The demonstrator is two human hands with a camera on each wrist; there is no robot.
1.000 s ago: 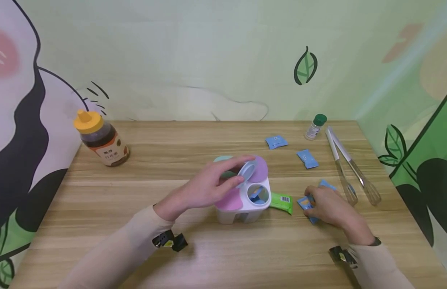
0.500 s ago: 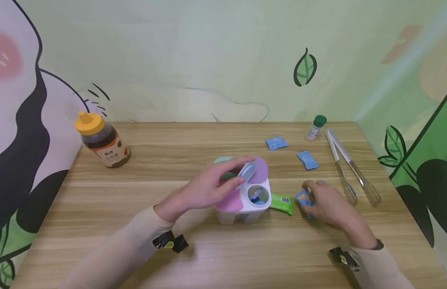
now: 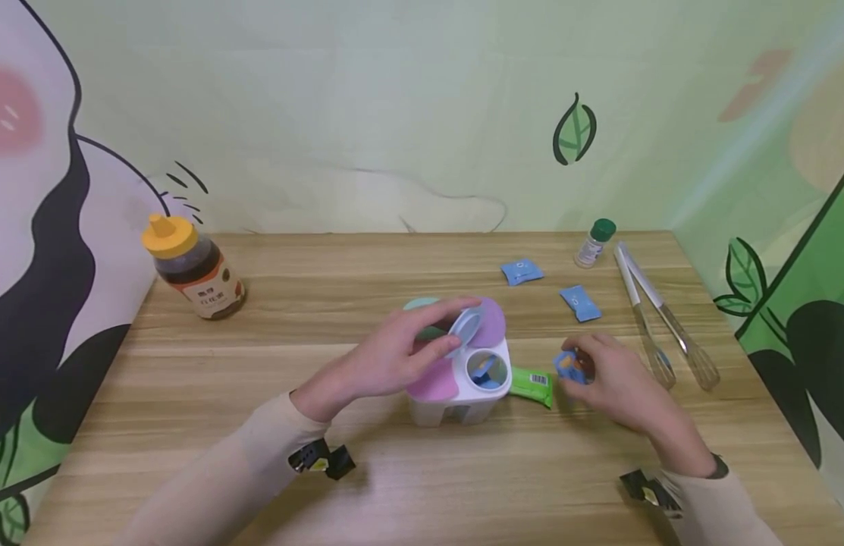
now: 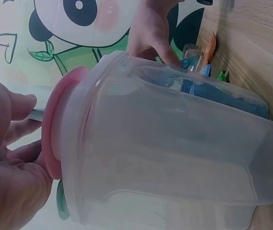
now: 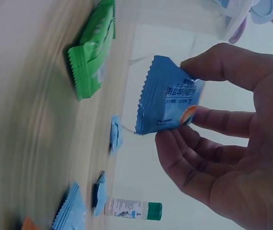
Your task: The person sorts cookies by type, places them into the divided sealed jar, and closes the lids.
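My left hand (image 3: 401,349) holds up the pale blue flip lid (image 3: 466,327) of a translucent white container (image 3: 427,412), pinching it between thumb and fingers. Pink, purple and green lids cover its other compartments. Through the uncovered round opening, blue packets (image 3: 487,371) show inside. Off to the container's right, my right hand (image 3: 619,379) pinches a small blue snack packet (image 5: 167,98) between thumb and fingers, raised above the table. Between that hand and the container lies a green packet (image 3: 533,385), close against the container's side.
Two blue packets (image 3: 522,271) (image 3: 580,303) lie farther back on the wooden table. A green-capped shaker bottle (image 3: 594,244) and metal tongs (image 3: 657,311) are at the right. At the back left stands a honey bottle (image 3: 199,273) with a yellow cap. An orange packet (image 5: 28,224) shows low in the right wrist view.
My right hand has picked up the blue packet from the table and moved it slightly left and up. My left hand keeps the lid raised in the same place.
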